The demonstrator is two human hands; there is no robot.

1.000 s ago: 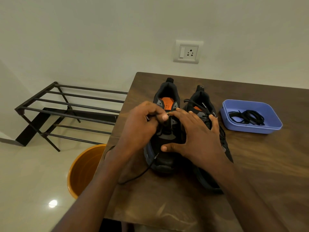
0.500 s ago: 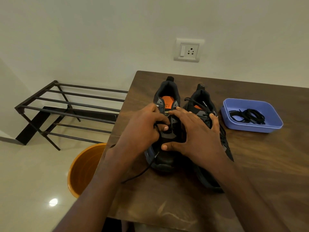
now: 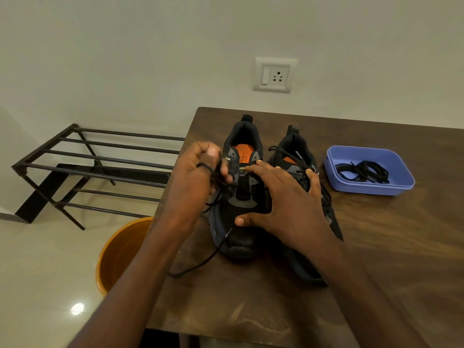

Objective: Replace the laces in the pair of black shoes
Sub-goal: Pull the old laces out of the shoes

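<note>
Unlacing left shoe, frame centre on table. Left hand curled tight round old lace, pulling up-left; loose end trailing toward lower centre. Right hand spread flat, fingers straight, pinning shoe, gripping nothing. Right shoe just beside, laced. Tray at right, spare laces inside. Risk: lace snagging in eyelet, shoe jerking off table edge toward bucket if pin slips.
</note>
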